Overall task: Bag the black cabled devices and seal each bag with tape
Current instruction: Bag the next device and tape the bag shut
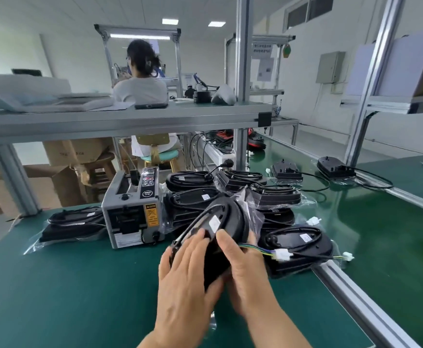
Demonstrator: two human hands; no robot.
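Two hands hold one black oval cabled device (226, 219) above the green bench mat (67, 285). The left hand (185, 277) presses flat, fingers straight. The right hand (243, 270) curls round its near edge. Mat stretches near-left; an aluminium rail (356, 297) bounds the right, and a grey tape dispenser (132, 214) stands far-left.

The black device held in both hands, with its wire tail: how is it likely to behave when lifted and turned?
The black device looks like a hard shell, so it should stay stiff. The left hand and right hand both support it, which hints at some weight. Its thin wire tail with white connector hangs free and may swing or snag.
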